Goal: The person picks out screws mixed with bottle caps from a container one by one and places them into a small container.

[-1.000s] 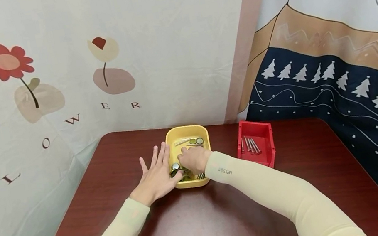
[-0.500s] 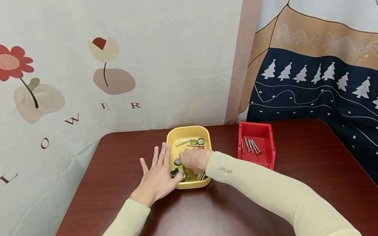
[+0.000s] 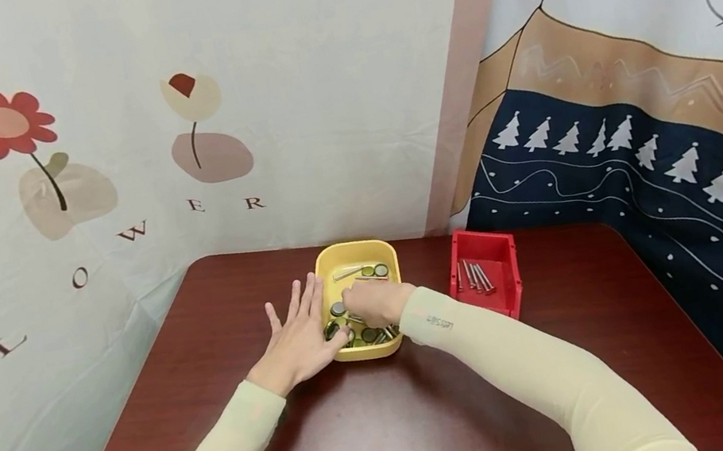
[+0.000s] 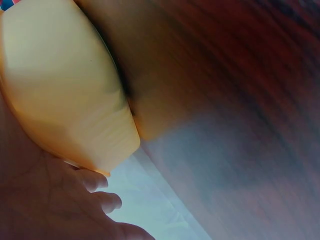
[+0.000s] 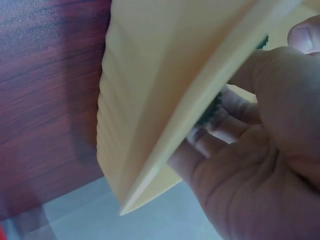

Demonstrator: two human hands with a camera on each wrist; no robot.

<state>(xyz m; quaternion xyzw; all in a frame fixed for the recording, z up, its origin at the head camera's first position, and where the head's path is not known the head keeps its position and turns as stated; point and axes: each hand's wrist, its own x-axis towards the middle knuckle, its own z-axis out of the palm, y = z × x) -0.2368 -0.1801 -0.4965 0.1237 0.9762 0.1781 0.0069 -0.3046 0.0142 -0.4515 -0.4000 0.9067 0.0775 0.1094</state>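
A yellow plastic box (image 3: 384,254) near the table's far edge holds several bottle caps (image 3: 369,334) and long metal screws (image 3: 348,273). My left hand (image 3: 296,346) lies along its left side with fingers straight, the thumb reaching over the rim. In the left wrist view those fingers (image 4: 112,201) touch the outer wall. My right hand (image 3: 375,301) reaches down inside the box, its fingers bent. From the right wrist, a dark green crimped cap edge (image 5: 210,111) shows beside those fingers, with the thumb (image 5: 302,40) apart. The box wall partly hides the fingertips, so I cannot tell whether they hold anything.
A red plastic bin (image 3: 505,265) stands right of the yellow box, with several long screws (image 3: 475,276) in it. Both rest on a dark red wooden table (image 3: 383,431). Printed cloth (image 3: 325,103) hangs right behind the table's far edge.
My right hand has shifted slightly within the box, exposing more caps and screws at its near end. A silver cap near the left thumb has moved a little farther away. The left hand stays put.
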